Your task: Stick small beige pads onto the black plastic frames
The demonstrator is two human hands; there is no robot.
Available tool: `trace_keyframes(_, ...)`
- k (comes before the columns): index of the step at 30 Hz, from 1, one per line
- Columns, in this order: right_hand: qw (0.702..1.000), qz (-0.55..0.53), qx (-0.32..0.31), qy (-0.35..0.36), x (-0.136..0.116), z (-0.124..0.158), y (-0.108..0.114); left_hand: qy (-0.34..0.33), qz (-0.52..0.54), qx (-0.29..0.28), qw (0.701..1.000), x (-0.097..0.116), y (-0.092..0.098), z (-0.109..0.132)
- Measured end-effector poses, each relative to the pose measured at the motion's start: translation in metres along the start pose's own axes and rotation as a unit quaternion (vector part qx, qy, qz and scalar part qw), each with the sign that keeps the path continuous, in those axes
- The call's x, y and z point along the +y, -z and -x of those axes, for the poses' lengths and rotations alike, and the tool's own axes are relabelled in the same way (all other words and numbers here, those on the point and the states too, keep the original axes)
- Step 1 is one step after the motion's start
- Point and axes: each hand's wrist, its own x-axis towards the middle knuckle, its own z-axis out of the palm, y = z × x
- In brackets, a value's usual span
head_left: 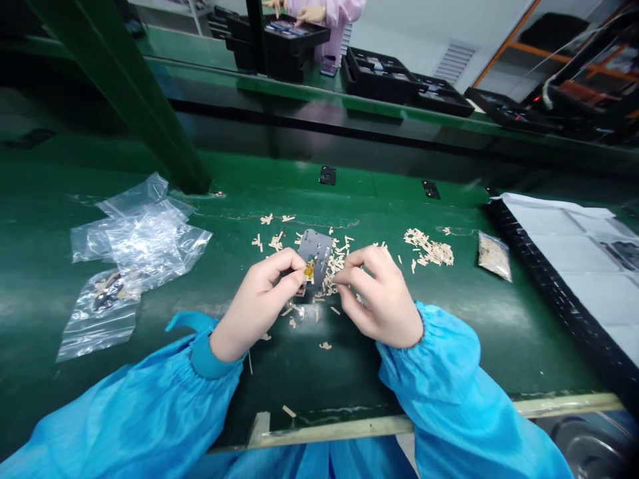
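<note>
My left hand (264,293) is closed on a thin grey plate (319,249) with rounded corners and small holes, gripping its lower left side. A yellow-orange piece (310,269) shows on the plate beside my left thumb. Just right of the plate, my right hand (377,293) has thumb and fingers pinched together; whatever is between the tips is too small to make out. Many small beige cut pieces (341,253) lie scattered beneath and around both hands. A denser heap of similar beige pieces (432,251) is farther right.
Clear plastic bags (144,233) lie on the left. At right are a small bag of beige pieces (494,256) and a black-edged tray (559,233) with white sheets. Small black parts (328,175) sit farther back. Behind, a person in pink (339,20) works near black bins (379,73).
</note>
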Motion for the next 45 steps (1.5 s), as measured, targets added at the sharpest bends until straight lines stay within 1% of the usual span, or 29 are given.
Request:
trace_keyframes(2, 1.000, -0.006, 0.015, 0.022, -0.001, 0.002, -0.003, 0.011, 0.040, -0.013, 0.999, -0.001, -0.001, 0.001)
trace_keyframes(7, 0.995, 0.018, 0.096, 0.034, -0.012, -0.002, -0.008, 0.021, 0.094, -0.083, 0.992, 0.003, -0.002, 0.006)
trace_keyframes(11, 0.987, 0.031, 0.143, 0.064, -0.017, -0.007, -0.010, 0.006, 0.103, -0.102, 0.989, 0.005, -0.003, 0.008)
trace_keyframes(13, 0.986, 0.029, 0.151, 0.066, -0.017, -0.007, -0.010, 0.010, 0.105, -0.102, 0.989, 0.005, -0.005, 0.008)
trace_keyframes(15, 0.987, 0.023, 0.151, 0.048, -0.015, -0.005, -0.010, 0.008, 0.093, -0.089, 0.992, 0.005, -0.006, 0.007)
trace_keyframes(17, 0.989, 0.000, 0.149, 0.002, -0.014, -0.004, -0.009, 0.000, 0.066, -0.056, 0.996, 0.006, -0.006, 0.008)
trace_keyframes(19, 0.988, -0.046, 0.140, -0.050, -0.015, -0.002, -0.008, -0.008, 0.034, -0.010, 0.999, 0.008, -0.005, 0.009)
trace_keyframes(21, 0.984, -0.087, 0.131, -0.079, -0.016, -0.001, -0.007, -0.012, 0.013, 0.017, 1.000, 0.010, -0.004, 0.010)
trace_keyframes(23, 0.985, -0.089, 0.130, -0.065, -0.017, -0.001, -0.007, -0.020, 0.002, 0.013, 1.000, 0.011, -0.004, 0.010)
trace_keyframes(26, 0.990, -0.036, 0.135, 0.002, -0.019, -0.003, -0.009, -0.041, 0.002, -0.014, 0.999, 0.012, -0.005, 0.010)
trace_keyframes(28, 0.990, -0.008, 0.136, 0.031, -0.020, -0.004, -0.011, -0.052, 0.007, -0.026, 0.998, 0.012, -0.006, 0.010)
trace_keyframes(32, 0.989, 0.002, 0.141, 0.044, -0.020, -0.004, -0.011, -0.058, -0.001, -0.037, 0.998, 0.013, -0.005, 0.009)
trace_keyframes(34, 0.988, -0.022, 0.149, 0.025, -0.020, -0.003, -0.009, -0.058, -0.011, -0.024, 0.998, 0.013, -0.004, 0.010)
trace_keyframes(35, 0.987, -0.043, 0.153, 0.002, -0.020, -0.003, -0.008, -0.057, -0.019, -0.007, 0.998, 0.013, -0.004, 0.010)
trace_keyframes(37, 0.980, -0.110, 0.152, -0.067, -0.019, -0.003, -0.006, -0.060, -0.045, 0.040, 0.996, 0.011, -0.004, 0.011)
trace_keyframes(38, 0.971, -0.153, 0.146, -0.108, -0.020, -0.003, -0.006, -0.069, -0.063, 0.065, 0.994, 0.011, -0.004, 0.011)
trace_keyframes(40, 0.945, -0.238, 0.129, -0.182, -0.020, -0.004, -0.007, -0.104, -0.105, 0.105, 0.983, 0.009, -0.005, 0.012)
trace_keyframes(42, 0.919, -0.294, 0.122, -0.231, -0.022, -0.004, -0.008, -0.152, -0.142, 0.126, 0.970, 0.009, -0.008, 0.014)
trace_keyframes(43, 0.913, -0.305, 0.122, -0.244, -0.023, -0.004, -0.010, -0.174, -0.160, 0.133, 0.963, 0.009, -0.010, 0.015)
trace_keyframes(45, 0.911, -0.298, 0.130, -0.252, -0.026, -0.003, -0.011, -0.209, -0.189, 0.143, 0.949, 0.010, -0.013, 0.018)
